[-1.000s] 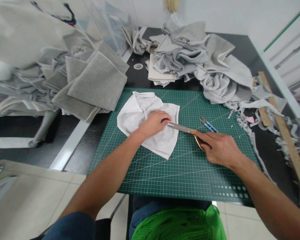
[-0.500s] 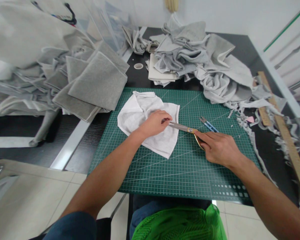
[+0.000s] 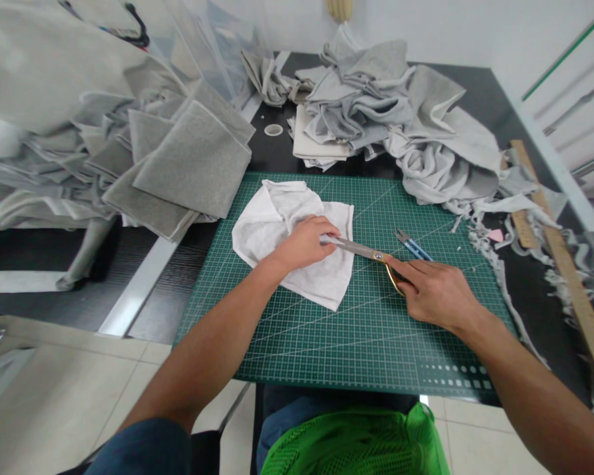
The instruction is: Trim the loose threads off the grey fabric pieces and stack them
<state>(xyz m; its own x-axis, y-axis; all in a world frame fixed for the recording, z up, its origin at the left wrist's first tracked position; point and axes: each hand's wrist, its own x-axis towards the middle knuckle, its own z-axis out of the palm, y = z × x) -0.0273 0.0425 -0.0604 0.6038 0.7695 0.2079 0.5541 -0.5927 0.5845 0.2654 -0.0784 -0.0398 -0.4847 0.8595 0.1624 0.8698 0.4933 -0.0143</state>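
A piece of white cloth (image 3: pixel 270 218) lies crumpled on the green cutting mat (image 3: pixel 356 330). My left hand (image 3: pixel 304 243) rests on the cloth with its fingers curled, pinching the fabric beside the scissor blades. Gold-handled scissors (image 3: pixel 361 251) point left into the cloth, their blades nearly together. My right hand (image 3: pixel 438 295) is closed round the scissors' handles, near the mat's right half.
Small blue snips (image 3: pixel 412 247) lie on the mat just beyond the scissors. Folded grey fabric (image 3: pixel 188 165) is stacked at the left, a heap of grey cloth (image 3: pixel 400 125) at the back. A wooden ruler (image 3: pixel 564 264) and fabric trimmings (image 3: pixel 495 257) lie along the right.
The scissors have slid a little further left into the cloth, and my left fingers have shifted slightly along the fabric. My right hand has followed leftward.
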